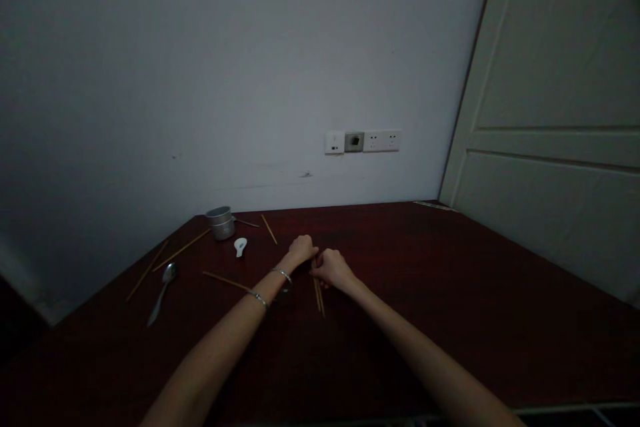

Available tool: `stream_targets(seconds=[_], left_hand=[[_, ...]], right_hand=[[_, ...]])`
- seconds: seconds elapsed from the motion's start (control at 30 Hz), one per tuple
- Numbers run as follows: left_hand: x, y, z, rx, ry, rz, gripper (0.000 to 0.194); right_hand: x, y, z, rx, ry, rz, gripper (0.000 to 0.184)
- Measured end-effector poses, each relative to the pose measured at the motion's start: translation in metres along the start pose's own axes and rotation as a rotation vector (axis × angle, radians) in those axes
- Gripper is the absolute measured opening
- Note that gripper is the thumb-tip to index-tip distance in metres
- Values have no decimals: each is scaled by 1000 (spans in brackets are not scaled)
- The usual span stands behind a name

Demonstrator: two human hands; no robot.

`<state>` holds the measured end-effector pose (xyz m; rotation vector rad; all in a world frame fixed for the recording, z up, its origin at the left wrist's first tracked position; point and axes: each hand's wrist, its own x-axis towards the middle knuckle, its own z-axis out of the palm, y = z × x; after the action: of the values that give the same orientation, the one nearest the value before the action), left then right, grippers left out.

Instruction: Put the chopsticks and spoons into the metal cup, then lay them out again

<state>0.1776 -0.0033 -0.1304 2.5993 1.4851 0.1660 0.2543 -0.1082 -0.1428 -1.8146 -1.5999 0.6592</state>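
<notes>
Two thin wooden chopsticks (319, 293) lie side by side in front of me, pointing toward me over the dark red table. My right hand (333, 268) is closed, its thumb and fingers pinching them partway along. At their far end, my left hand (301, 250) is closed on them too, though its fingertips are mostly hidden. Bracelets circle my left wrist. Another chopstick (225, 279) lies left of that forearm, which covers part of it.
On the left stand a grey metal cup (223, 229), a short white spoon (241, 246) and a metal spoon (161, 295). Loose chopsticks lie there: one (269, 229) toward the back, others (183, 249) farther left. Behind the table (450, 320) is a wall with sockets (383, 140).
</notes>
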Motion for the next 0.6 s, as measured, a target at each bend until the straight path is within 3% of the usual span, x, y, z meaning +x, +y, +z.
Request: stream_targets(seconds=[0.2,0.33,0.47,0.6], left_hand=[[-10,-2,-5,-17,80,-35,30],[-13,-26,-27,8,195,-64,33],[-14,-76,-64,28,300,-160,33],[-21,-149,-98,8,370,-333,34]], right_hand=[[1,-3,-5,-83,15,13,12],[10,-22,-13,-226,116,-91,15],[14,-60,-5,-254,59,-308,17],[11,-96,24,-254,-65,-447,22]])
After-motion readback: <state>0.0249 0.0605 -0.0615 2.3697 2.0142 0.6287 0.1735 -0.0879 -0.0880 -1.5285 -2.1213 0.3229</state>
